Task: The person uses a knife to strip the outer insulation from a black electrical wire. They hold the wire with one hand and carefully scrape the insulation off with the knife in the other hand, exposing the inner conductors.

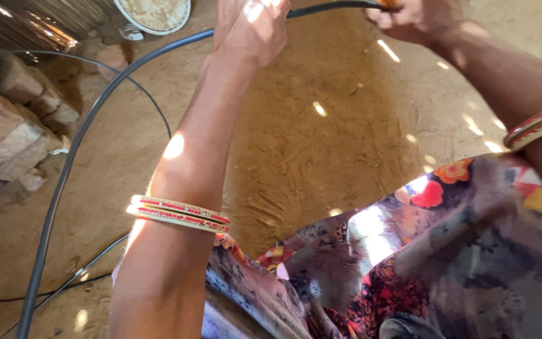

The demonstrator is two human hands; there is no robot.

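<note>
the left hand (pixel 249 28) is raised at the top of the view with its back to the camera, fingers curled forward around a thick black flexible pipe (pixel 89 125); the fingertips themselves are hidden behind the hand, but the pipe meets the hand on both sides, so it looks clasped. the right hand (pixel 412 19) is near the top edge just to the right, clenched on the same pipe where a short stretch spans between the two hands; a small orange tip shows at its knuckles, too cropped to tell what it is.

from the left hand the black pipe curves away to the left, sweeps down across the packed brown earth floor (pixel 321 144) and runs out at the bottom left corner. a thinner black cable (pixel 148 100) arcs beside it near the upper left, and more thin cable lies low on the left, crossing under the pipe.

each forearm wears a pair of cream and red beaded bangles: one pair on the left forearm (pixel 180 213), another on the right forearm (pixel 541 123) at the right edge. below the arms lies the person's flowered grey, red and orange cloth (pixel 446 251).

further out, a heap of pale rough stones (pixel 14 135) sits at the left edge, and a round shallow tray with a pale rim (pixel 155 14) lies at the top, cut off by the frame.
</note>
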